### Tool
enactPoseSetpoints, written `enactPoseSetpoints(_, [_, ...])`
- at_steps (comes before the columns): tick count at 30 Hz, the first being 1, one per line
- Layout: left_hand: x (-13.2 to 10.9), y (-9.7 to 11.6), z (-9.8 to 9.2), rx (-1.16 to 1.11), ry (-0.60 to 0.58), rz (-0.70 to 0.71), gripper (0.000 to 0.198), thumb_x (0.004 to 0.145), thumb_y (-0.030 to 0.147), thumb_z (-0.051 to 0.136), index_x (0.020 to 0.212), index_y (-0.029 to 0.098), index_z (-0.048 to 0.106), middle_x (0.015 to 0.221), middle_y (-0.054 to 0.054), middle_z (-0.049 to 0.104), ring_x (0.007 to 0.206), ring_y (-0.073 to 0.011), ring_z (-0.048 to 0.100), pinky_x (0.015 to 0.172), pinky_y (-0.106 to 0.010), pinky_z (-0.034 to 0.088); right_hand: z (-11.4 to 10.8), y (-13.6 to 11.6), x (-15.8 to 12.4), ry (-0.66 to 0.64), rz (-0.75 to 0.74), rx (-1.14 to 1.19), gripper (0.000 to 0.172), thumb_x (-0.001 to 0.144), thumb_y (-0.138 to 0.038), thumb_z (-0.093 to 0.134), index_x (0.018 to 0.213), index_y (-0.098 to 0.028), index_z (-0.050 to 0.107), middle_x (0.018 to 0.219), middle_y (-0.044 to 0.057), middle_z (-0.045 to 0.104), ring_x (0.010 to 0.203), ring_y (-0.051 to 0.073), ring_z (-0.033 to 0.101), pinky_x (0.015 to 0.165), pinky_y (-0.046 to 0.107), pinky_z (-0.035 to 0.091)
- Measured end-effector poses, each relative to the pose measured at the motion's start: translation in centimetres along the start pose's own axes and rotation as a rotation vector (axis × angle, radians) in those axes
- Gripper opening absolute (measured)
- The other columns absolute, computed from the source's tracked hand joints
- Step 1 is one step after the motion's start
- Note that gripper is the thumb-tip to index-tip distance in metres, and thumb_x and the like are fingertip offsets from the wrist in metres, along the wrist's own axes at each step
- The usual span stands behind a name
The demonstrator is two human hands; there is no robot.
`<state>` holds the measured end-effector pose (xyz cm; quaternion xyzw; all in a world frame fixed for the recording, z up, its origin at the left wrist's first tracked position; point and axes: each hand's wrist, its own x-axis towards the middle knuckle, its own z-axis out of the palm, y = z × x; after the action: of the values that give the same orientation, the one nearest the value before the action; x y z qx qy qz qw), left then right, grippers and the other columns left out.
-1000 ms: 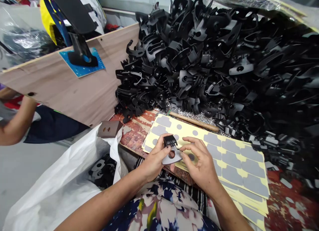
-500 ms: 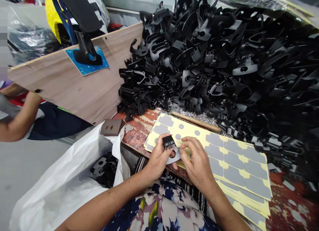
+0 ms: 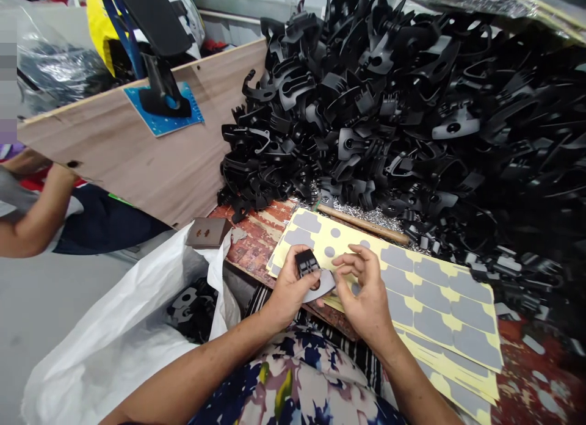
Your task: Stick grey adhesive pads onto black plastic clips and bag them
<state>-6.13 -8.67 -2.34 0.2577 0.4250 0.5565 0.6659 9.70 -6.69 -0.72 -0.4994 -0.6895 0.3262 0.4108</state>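
Note:
My left hand (image 3: 286, 290) is closed around a small black plastic part (image 3: 307, 263) with a grey sticker pad (image 3: 323, 284) on its flat face. My right hand (image 3: 361, 284) hovers beside it, fingers bent and partly apart, fingertips close to the grey pad. Both hands are over the near left corner of a stack of yellow sheets (image 3: 407, 254) carrying grey stickers. Beyond the sheets rises a big heap of black plastic parts (image 3: 412, 107).
A white plastic bag (image 3: 119, 345) at my left holds several finished black parts. A wooden stick (image 3: 361, 223) lies between sheets and heap. A wooden board (image 3: 137, 156) with a black stand (image 3: 160, 89) slopes at left. Another person's arm (image 3: 32, 217) is at far left.
My right hand's fingers have lifted slightly off the grey pad and curled. The part in my left hand has stayed nearly in place; the view shifted a little.

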Motion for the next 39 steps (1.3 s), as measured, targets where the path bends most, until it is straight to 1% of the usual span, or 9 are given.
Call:
enactPoseSetpoints(2, [0.2, 0.0, -0.3, 0.010, 0.037, 0.032, 0.058, 0.081, 0.034, 0.079, 0.121, 0.029, 0.038, 0.080, 0.008, 0.054, 0.054, -0.0122, 0.058, 0.042, -0.024, 0.054, -0.4, 0.3, 0.0, 0.015, -0.019, 0.010, 0.047, 0.093, -0.017, 0.058, 0.138, -0.026, 0.045, 0.100, 0.003, 0.071, 0.087, 0.019, 0.070, 0.084, 0.037, 0.057])
enactPoseSetpoints(7, [0.6, 0.2, -0.6, 0.068, 0.114, 0.074, 0.056, 0.077, 0.030, 0.082, 0.116, 0.027, 0.042, 0.088, 0.005, 0.056, 0.053, -0.0110, 0.061, 0.040, -0.021, 0.051, -1.2, 0.3, 0.1, -0.063, -0.116, -0.071, 0.015, 0.100, -0.020, 0.056, 0.109, -0.024, 0.067, 0.103, 0.006, 0.071, 0.094, 0.021, 0.068, 0.084, 0.037, 0.056])
enactPoseSetpoints(15, [0.2, 0.1, -0.9, 0.063, 0.003, 0.017, 0.054, 0.083, 0.034, 0.078, 0.122, 0.029, 0.042, 0.086, 0.006, 0.051, 0.057, -0.0104, 0.054, 0.044, -0.022, 0.052, 0.0, -0.5, 0.2, -0.106, -0.247, -0.209, 0.022, 0.104, -0.021, 0.054, 0.117, -0.026, 0.071, 0.105, 0.007, 0.074, 0.100, 0.025, 0.069, 0.085, 0.041, 0.056])
enactPoseSetpoints(20, [0.0, 0.1, -1.2, 0.120, -0.055, 0.073, 0.044, 0.086, 0.032, 0.075, 0.119, 0.027, 0.045, 0.088, 0.004, 0.051, 0.067, -0.0112, 0.051, 0.056, -0.020, 0.048, 0.5, 0.2, 0.2, -0.002, -0.423, -0.418, 0.019, 0.097, -0.014, 0.060, 0.102, -0.027, 0.073, 0.113, 0.008, 0.074, 0.106, 0.028, 0.065, 0.097, 0.052, 0.053])
enactPoseSetpoints(26, [0.0, 0.5, -0.8, 0.419, 0.080, 0.354, 0.034, 0.084, 0.020, 0.072, 0.113, 0.023, 0.055, 0.099, -0.001, 0.057, 0.090, -0.0185, 0.055, 0.084, -0.030, 0.050, 1.3, -0.6, -0.9, 0.012, -0.551, -0.594, 0.020, 0.096, -0.011, 0.056, 0.102, -0.028, 0.065, 0.104, 0.005, 0.073, 0.102, 0.027, 0.065, 0.118, 0.064, 0.034])
enactPoseSetpoints(28, [0.3, 0.2, -1.0, 0.363, 0.113, 0.306, 0.035, 0.084, 0.021, 0.071, 0.114, 0.024, 0.053, 0.097, 0.000, 0.056, 0.084, -0.0176, 0.056, 0.076, -0.029, 0.051, 0.9, -1.2, -0.9, 0.053, -0.540, -0.521, 0.025, 0.096, -0.011, 0.059, 0.112, -0.030, 0.063, 0.106, 0.005, 0.071, 0.104, 0.027, 0.066, 0.118, 0.064, 0.037])
enactPoseSetpoints(31, [1.0, -0.1, -1.3, 0.160, 0.135, 0.161, 0.044, 0.085, 0.030, 0.074, 0.118, 0.028, 0.044, 0.091, 0.003, 0.052, 0.070, -0.0140, 0.054, 0.055, -0.023, 0.050, -0.4, -2.0, -0.2, 0.240, -0.438, -0.315, 0.053, 0.094, -0.013, 0.063, 0.141, -0.032, 0.051, 0.136, 0.011, 0.059, 0.129, 0.033, 0.058, 0.113, 0.062, 0.047])
enactPoseSetpoints(33, [1.3, -0.1, -1.3, 0.061, 0.127, 0.120, 0.050, 0.084, 0.033, 0.076, 0.121, 0.029, 0.041, 0.087, 0.005, 0.050, 0.065, -0.0120, 0.052, 0.050, -0.022, 0.050, -1.4, -1.9, 0.3, 0.300, -0.347, -0.248, 0.059, 0.095, -0.015, 0.063, 0.150, -0.030, 0.046, 0.147, 0.014, 0.051, 0.138, 0.036, 0.052, 0.111, 0.063, 0.049])
enactPoseSetpoints(39, [1.0, 0.4, -1.0, -0.057, 0.055, 0.080, 0.055, 0.083, 0.036, 0.079, 0.122, 0.029, 0.041, 0.085, 0.005, 0.050, 0.063, -0.0120, 0.052, 0.046, -0.023, 0.054, -0.3, 0.6, 0.0, 0.037, -0.361, -0.326, 0.033, 0.100, -0.013, 0.056, 0.125, -0.029, 0.069, 0.135, 0.010, 0.065, 0.125, 0.031, 0.061, 0.104, 0.059, 0.054])
